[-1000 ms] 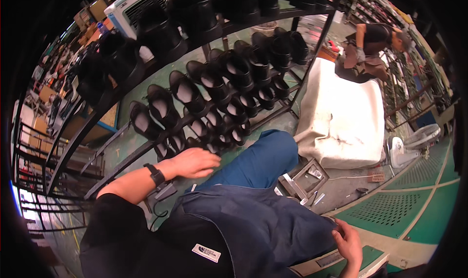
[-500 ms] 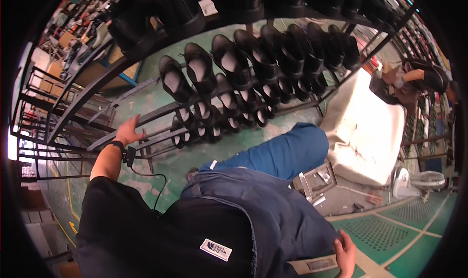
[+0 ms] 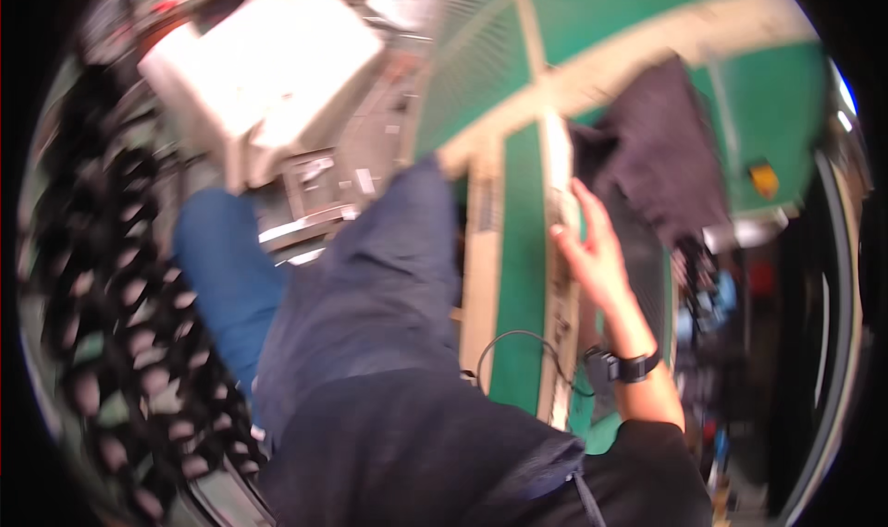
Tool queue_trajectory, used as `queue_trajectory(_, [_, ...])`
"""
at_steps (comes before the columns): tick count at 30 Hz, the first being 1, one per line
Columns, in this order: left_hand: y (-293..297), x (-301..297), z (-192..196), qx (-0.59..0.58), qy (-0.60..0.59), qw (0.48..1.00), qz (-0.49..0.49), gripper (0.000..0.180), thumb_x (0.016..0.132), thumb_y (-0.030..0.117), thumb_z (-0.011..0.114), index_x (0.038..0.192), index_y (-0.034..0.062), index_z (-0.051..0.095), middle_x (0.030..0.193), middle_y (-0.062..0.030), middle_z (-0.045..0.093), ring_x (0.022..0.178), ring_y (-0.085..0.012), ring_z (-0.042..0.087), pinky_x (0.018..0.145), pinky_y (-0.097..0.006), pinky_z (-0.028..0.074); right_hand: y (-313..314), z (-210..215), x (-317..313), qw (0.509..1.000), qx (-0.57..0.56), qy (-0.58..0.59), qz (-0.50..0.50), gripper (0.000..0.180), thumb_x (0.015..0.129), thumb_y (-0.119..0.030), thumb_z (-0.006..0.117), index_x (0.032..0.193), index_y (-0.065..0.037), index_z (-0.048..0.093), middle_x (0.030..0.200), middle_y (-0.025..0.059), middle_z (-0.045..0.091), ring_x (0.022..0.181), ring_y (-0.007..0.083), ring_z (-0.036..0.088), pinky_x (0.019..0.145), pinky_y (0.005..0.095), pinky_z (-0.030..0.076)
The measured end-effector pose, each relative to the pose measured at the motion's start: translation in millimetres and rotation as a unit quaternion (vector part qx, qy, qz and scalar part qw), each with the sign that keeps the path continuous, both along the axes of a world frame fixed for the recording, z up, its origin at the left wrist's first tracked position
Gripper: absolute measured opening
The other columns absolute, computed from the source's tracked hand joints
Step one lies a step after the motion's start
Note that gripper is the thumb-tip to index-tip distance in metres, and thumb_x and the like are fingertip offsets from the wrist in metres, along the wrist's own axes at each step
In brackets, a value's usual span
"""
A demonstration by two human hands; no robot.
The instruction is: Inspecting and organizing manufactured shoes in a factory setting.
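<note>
**Right hand resting on the edge of a green tabletop**

The right hand (image 3: 592,250) is lying flat against the pale rim of the green tabletop (image 3: 520,287), fingers (image 3: 581,199) stretched out along the edge and spread loosely; the grip is not closing around anything, only pressing on the rim beneath the palm. A black watch (image 3: 629,368) is sitting on that wrist. A thin black cable (image 3: 518,337) is looping over the tabletop just below the hand. A dark cloth (image 3: 661,148) is lying just beyond the fingertips, near but apart. The left hand is not showing. A white padded seat (image 3: 264,65) is standing well apart at upper left, and blurred rows of black shoes (image 3: 120,342) are filling the left side.
</note>
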State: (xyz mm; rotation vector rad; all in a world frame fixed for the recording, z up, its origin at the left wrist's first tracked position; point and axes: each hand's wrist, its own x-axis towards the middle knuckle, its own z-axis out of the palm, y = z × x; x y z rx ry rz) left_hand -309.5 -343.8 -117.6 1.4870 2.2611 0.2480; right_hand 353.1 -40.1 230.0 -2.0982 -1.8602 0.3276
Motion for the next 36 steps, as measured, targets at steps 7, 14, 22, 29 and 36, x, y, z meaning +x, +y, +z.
queue_trajectory(7, [-45.9,-41.2,-102.6,-0.054,-0.073,0.996,-0.013,0.065,0.085,0.026,0.064,0.138,-0.0082,0.048,0.129,-0.0297,0.059,0.121,-0.0432,0.057,0.102,-0.046,0.045,-214.7,-43.1,-35.4,0.95,-0.133,-0.193,-0.207,0.094,0.081,-0.022,0.068,0.155,0.002,0.016,0.16,0.0273,0.019,0.151,0.0427,0.012,0.122,0.0479,0.014])
queue_trajectory(14, [-159.1,-2.7,63.3,-0.111,0.062,0.98,0.155,0.061,0.085,0.026,0.065,0.133,-0.0091,0.051,0.119,-0.0307,0.063,0.11,-0.0471,0.061,0.094,-0.048,0.049,-256.5,-37.7,-39.3,0.965,-0.032,-0.223,-0.135,0.09,0.082,-0.027,0.064,0.155,0.001,0.02,0.16,0.0256,0.022,0.149,0.0422,0.017,0.121,0.0498,0.015])
queue_trajectory(22, [-165.5,3.7,85.0,-0.141,0.123,0.953,0.24,0.057,0.076,0.029,0.072,0.125,0.0042,0.057,0.113,-0.0213,0.067,0.1,-0.0414,0.065,0.084,-0.047,0.053,-264.3,-103.0,21.3,0.964,0.019,-0.261,-0.057,0.089,0.08,-0.032,0.065,0.154,-0.002,0.025,0.158,0.0255,0.026,0.148,0.0424,0.022,0.121,0.0514,0.016])
queue_trajectory(29, [-134.9,18.3,90.3,-0.123,0.126,0.955,0.24,0.052,0.078,0.033,0.072,0.121,0.0077,0.058,0.105,-0.0188,0.069,0.093,-0.0371,0.068,0.078,-0.048,0.055,-238.1,-86.7,0.1,0.939,-0.093,-0.293,-0.157,0.088,0.08,-0.032,0.065,0.154,-0.002,0.027,0.159,0.0234,0.026,0.148,0.0411,0.022,0.121,0.0513,0.017])
queue_trajectory(36, [-116.9,16.0,126.9,-0.179,0.065,0.951,0.245,0.049,0.08,0.035,0.071,0.119,0.0079,0.06,0.11,-0.0156,0.07,0.097,-0.036,0.069,0.082,-0.047,0.055,-235.1,-61.3,-29.6,0.935,-0.14,-0.261,-0.196,0.085,0.083,-0.029,0.063,0.154,-0.003,0.025,0.162,0.0177,0.023,0.15,0.0369,0.018,0.121,0.0517,0.016])
